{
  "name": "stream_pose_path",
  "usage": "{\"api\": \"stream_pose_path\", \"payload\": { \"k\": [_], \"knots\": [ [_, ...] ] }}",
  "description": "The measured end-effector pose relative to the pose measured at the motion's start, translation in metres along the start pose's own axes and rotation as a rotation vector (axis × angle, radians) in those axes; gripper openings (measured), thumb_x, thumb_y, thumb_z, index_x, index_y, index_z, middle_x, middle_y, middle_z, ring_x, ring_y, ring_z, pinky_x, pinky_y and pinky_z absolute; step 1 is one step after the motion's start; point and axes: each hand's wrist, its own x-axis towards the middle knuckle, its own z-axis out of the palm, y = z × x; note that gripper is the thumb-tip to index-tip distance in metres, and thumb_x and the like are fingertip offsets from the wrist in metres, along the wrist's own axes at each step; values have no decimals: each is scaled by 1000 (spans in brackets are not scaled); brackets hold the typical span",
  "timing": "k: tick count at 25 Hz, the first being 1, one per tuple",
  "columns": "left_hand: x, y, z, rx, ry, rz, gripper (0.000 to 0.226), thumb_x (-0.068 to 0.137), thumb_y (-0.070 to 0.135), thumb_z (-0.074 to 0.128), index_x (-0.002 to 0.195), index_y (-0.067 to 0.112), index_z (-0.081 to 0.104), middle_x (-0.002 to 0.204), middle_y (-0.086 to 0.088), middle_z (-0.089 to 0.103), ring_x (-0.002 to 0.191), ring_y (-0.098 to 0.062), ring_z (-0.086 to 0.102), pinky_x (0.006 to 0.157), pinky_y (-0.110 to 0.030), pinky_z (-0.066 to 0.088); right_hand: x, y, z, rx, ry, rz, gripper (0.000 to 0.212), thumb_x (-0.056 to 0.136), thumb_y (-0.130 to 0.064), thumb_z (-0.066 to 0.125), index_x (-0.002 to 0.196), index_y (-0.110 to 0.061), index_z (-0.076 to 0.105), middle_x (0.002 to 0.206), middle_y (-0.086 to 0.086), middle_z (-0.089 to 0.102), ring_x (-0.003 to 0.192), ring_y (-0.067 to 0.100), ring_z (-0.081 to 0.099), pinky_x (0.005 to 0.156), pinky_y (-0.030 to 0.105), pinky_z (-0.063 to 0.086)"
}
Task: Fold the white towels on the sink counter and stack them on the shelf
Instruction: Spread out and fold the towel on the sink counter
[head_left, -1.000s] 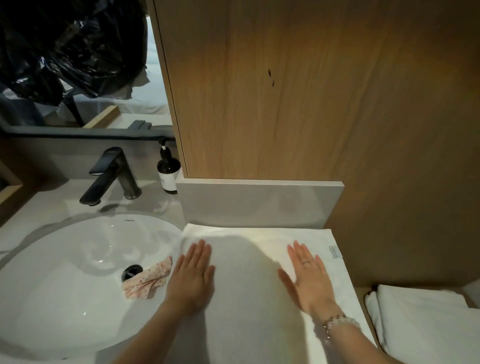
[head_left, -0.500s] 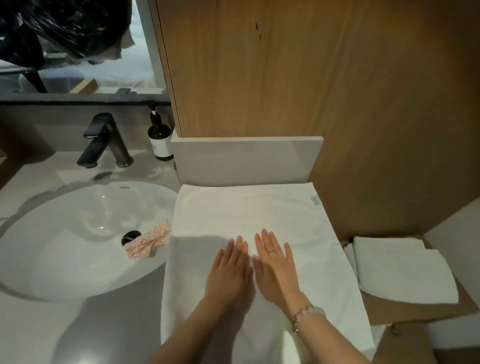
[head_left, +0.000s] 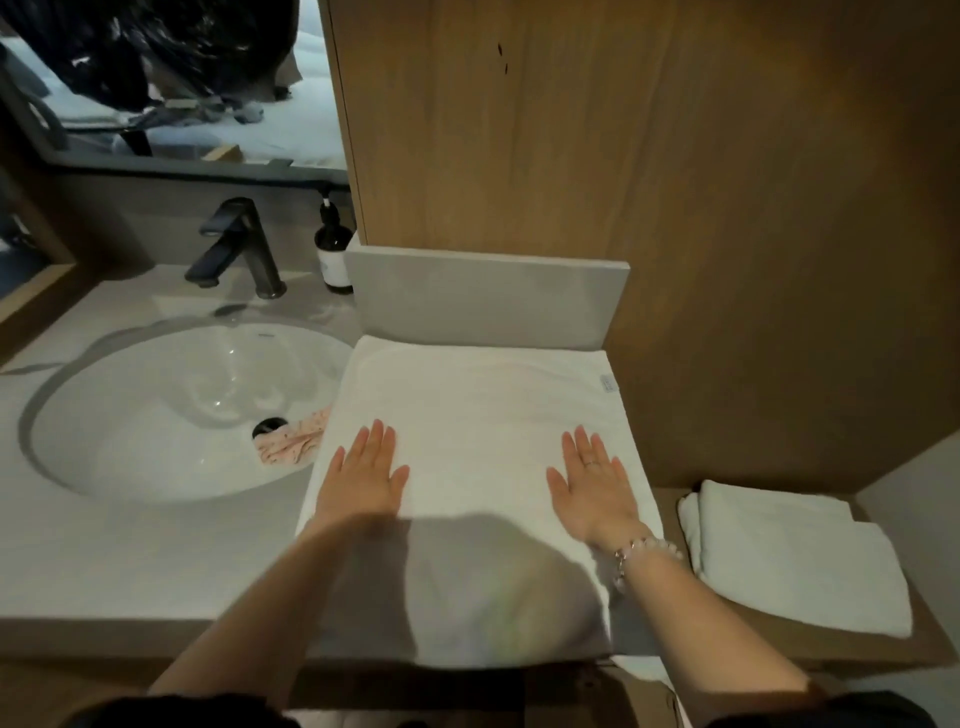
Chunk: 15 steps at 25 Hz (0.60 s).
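Left hand (head_left: 363, 478) and right hand (head_left: 592, 483) lie flat, fingers straight and gripping nothing, well apart on the white towel (head_left: 478, 405) spread over the sink counter (head_left: 130, 561) beside the basin (head_left: 156, 415); recommend even outward pressure and squared edges ahead of folding.

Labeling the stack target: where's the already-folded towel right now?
Head view, lower right: the folded towel lies on the wooden shelf, just right of the right hand and the flat towel spread on the counter.
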Motion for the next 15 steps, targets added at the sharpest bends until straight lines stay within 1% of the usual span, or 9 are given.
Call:
{"api": "stream_pose_path", "payload": {
  "k": [1, 2, 4, 6, 7, 8, 10, 13, 15],
  "knots": [
    [-5, -2, -5, -38, -44, -16, 59, 101, 36, 22, 151, 11, 1, 158, -6, -8, 146, -20, -5, 117, -36, 0, -4, 2, -4, 60, 41, 2, 63, 100, -43, 21, 152, -15, -2, 159, 0, -11, 145, 15, -12, 117, 36, -7],
    [-15, -6, -10, -128, -48, -31, 60, 101, 36, 26, 150, 8, 8, 158, -9, -1, 146, -22, -1, 117, -36, 3, -11, 9, -6, 138, 145, 28, 66, 99, -43, 29, 152, -12, 6, 159, 4, -1, 146, 18, -4, 118, 37, -2],
    [-47, -14, -15, -357, 55, -96, 56, 98, 32, 39, 145, 4, 28, 155, -13, 21, 144, -25, 15, 116, -36, 15, -35, 31, -7, 381, 342, 175, 66, 94, -39, 46, 147, -7, 25, 153, 10, 26, 142, 26, 21, 117, 40, 17],
    [-91, -22, -16, -546, 261, -247, 47, 95, 25, 49, 138, 7, 42, 144, -10, 42, 132, -27, 39, 106, -36, 30, -64, 52, -2, 728, 316, 348, 53, 92, -35, 53, 137, -8, 44, 135, 10, 51, 121, 27, 46, 98, 37, 39],
    [-112, -25, -14, -647, 321, -330, 43, 94, 24, 51, 134, 10, 47, 137, -10, 49, 123, -27, 47, 100, -36, 35, -76, 59, 5, 868, 256, 392, 44, 92, -35, 54, 128, -9, 53, 121, 8, 58, 107, 24, 53, 86, 33, 41],
    [-128, -28, -11, -753, 339, -391, 38, 94, 23, 52, 131, 12, 51, 131, -10, 54, 115, -25, 51, 95, -36, 38, -82, 63, 13, 939, 234, 409, 38, 91, -37, 55, 118, -11, 59, 113, 7, 62, 97, 22, 55, 79, 30, 39],
    [-147, -34, -1, -927, 276, -442, 34, 94, 23, 51, 127, 13, 54, 126, -8, 57, 110, -23, 52, 91, -34, 39, -86, 66, 23, 982, 261, 436, 35, 87, -42, 60, 107, -13, 61, 109, 11, 62, 93, 25, 58, 76, 30, 39],
    [-161, -40, 7, -1180, 156, -412, 34, 94, 24, 52, 127, 16, 54, 123, -4, 60, 111, -21, 55, 93, -35, 44, -88, 65, 26, 938, 252, 410, 43, 82, -48, 62, 111, -16, 61, 110, 15, 61, 96, 29, 58, 77, 31, 42],
    [-170, -44, 7, -1349, 104, -355, 31, 93, 21, 53, 123, 16, 57, 118, -6, 64, 110, -20, 59, 95, -35, 45, -89, 66, 24, 907, 214, 385, 43, 84, -45, 62, 116, -16, 60, 114, 12, 60, 101, 28, 57, 83, 33, 44]
  ]
}}
